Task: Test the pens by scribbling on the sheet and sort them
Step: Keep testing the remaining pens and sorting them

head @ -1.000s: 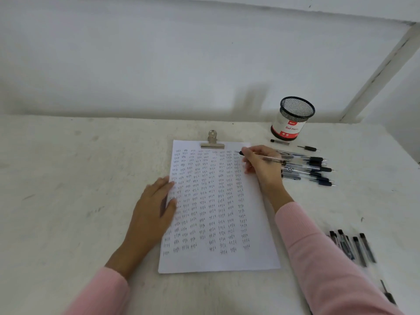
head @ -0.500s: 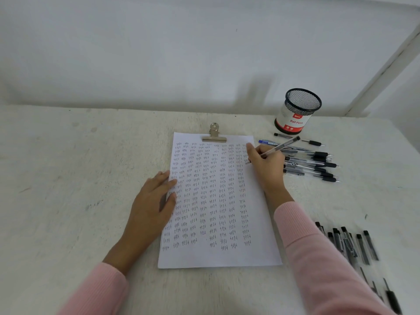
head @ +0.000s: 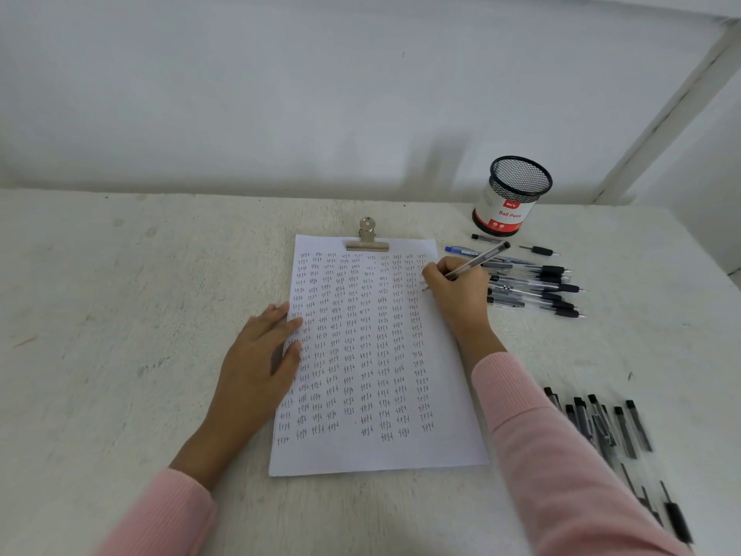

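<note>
The left sleeve is cut off by the bottom edge at lower left of the frame. The left hand lies flat with straight, slightly spread fingers: palm on the table, fingertips pressing the left margin of the sheet. The sheet occupies frame centre, long axis running bottom to top, and carries columns of handwritten marks too small to read reliably. A metal clip grips its top edge. At the sheet's upper right corner, the right hand has its fingers curled round the pen. The pen's long axis runs diagonally: rear end toward upper right of the frame, writing end down-left toward the paper. The fingers largely hide the tip, so contact with the sheet cannot be confirmed. Right of this hand, a group of pens lies on the table, axes near horizontal, the left ends partly hidden behind the hand. A mesh cup stands upright above them. At lower right, a second group of pens lies with axes near vertical, blurred and partly covered by the right sleeve; its count cannot be determined.
</note>
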